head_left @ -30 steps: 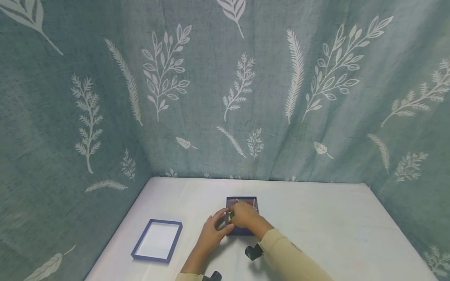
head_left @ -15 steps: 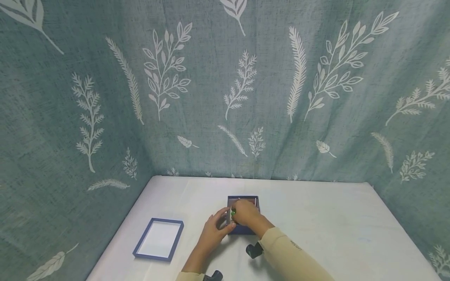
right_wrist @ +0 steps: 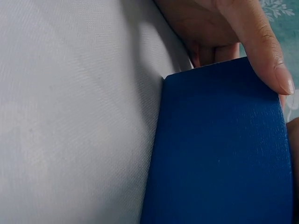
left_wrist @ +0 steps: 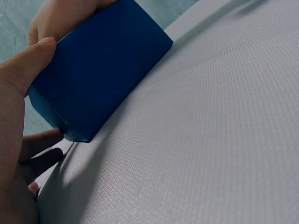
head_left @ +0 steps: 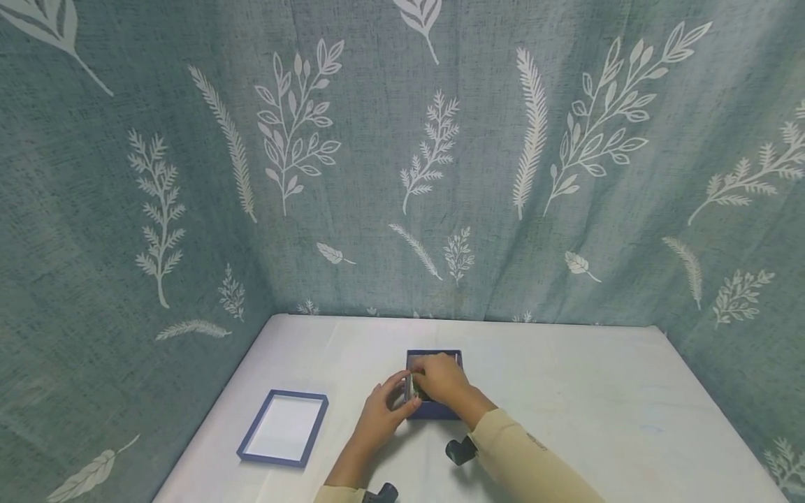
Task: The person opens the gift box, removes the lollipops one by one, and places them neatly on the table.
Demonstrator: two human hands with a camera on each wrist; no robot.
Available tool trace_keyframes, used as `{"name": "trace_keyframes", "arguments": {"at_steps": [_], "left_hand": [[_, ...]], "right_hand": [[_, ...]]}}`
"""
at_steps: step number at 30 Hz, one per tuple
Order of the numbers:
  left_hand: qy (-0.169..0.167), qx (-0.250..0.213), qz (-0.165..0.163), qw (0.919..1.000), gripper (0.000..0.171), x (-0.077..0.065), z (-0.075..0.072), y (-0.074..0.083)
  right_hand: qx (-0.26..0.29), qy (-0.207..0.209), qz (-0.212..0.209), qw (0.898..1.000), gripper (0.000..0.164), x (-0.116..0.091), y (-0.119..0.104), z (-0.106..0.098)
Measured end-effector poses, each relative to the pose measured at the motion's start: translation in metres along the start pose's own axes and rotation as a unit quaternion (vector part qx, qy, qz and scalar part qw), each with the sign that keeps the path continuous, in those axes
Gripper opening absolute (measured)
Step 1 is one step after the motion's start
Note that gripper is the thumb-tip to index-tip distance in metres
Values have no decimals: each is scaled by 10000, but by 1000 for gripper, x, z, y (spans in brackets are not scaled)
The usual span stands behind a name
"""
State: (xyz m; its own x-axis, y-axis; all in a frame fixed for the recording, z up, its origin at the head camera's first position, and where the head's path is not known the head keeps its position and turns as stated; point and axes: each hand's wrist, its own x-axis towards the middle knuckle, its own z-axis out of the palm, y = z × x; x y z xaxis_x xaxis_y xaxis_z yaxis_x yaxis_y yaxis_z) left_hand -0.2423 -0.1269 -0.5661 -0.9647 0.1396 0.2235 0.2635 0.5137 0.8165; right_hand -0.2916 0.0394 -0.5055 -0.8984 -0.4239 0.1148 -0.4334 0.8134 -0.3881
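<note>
A small dark blue box [head_left: 434,411] with no cover on it stands on the white-covered table. My left hand [head_left: 377,420] grips its left side, the thumb at the front corner and the fingers along the side wall. In the left wrist view, that thumb lies on the upper edge of the blue box [left_wrist: 98,70]. My right hand [head_left: 444,378] reaches over the box from the right, fingers bent down into it. Something green [head_left: 417,392] shows beneath those fingers, too small to identify. The right fingertips and most of the contents are hidden.
A shallow blue-rimmed lid [head_left: 272,460] with a white inside lies on the table [head_left: 566,412] to the left of the hands. Green curtains [head_left: 377,175] with white leaf patterns hang behind the table and along its sides.
My right hand has shifted slightly right and its fingers have changed pose over the box. The green thing, bright by the fingers half a second ago, appears lower and darker. My left hand keeps its hold.
</note>
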Motion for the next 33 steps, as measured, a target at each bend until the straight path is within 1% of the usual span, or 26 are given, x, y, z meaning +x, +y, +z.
{"name": "trace_keyframes", "arguments": {"at_steps": [2,6,9,13,16,19,23,26,33], "left_hand": [[12,9,26,10000,60,0,0,0],[3,61,-58,10000,64,-1,1,-2],[-22,56,-135,9999,66,-2,1,-2],[-31,20,-193,9998,66,-2,2,-2],[-25,-17,-221,9998,64,-2,2,-2],[-35,-28,-204,9998,63,-1,3,-1],[-45,-15,-183,9998,63,-1,4,-1],[-38,1,-244,9997,62,-1,3,1],[-9,44,-463,9989,61,-1,2,3]], "right_hand": [[61,-134,46,9999,13,0,0,1],[-37,-385,207,9990,24,1,-2,4],[-163,-454,307,9984,29,2,-3,6],[-338,-530,354,9974,25,3,-5,8],[-474,-488,319,9972,19,5,-5,9],[-477,-432,329,9974,17,5,-3,10],[-362,-331,293,9984,16,4,-2,8],[-196,-224,205,9993,14,3,0,6],[141,27,188,9997,26,1,2,-1]]}}
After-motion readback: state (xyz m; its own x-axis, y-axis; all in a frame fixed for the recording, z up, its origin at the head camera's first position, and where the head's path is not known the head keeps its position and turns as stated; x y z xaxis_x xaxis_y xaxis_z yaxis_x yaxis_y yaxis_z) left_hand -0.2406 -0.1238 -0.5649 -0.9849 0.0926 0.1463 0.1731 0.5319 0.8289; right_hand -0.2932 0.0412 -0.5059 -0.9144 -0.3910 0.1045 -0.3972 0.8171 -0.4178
